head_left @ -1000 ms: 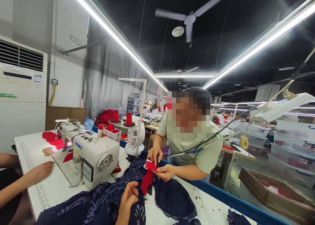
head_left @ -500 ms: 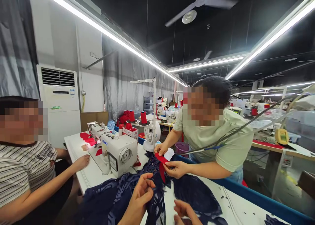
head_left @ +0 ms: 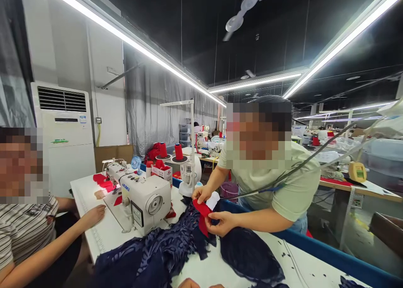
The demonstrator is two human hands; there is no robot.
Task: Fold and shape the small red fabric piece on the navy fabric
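Note:
Only a small part of my left hand shows at the bottom edge, over the white table. Beside it, an even thinner sliver of my right hand is visible. The fingers of both are cut off by the frame, so what they hold, if anything, is hidden. Nearest to them lies a heap of navy patterned fabric on the left and a rounded dark navy fabric piece on the right. Across the table, a co-worker holds a red fabric strip in both hands.
A white sewing machine stands left, with red thread cones and a small white fan behind it. Another person's hand rests on the table's left side. A blue table edge runs along the right; dark scraps lie nearby.
My hands have dropped down and mostly out of view. The camera view has shifted slightly to the right. The co-worker still holds the red strip.

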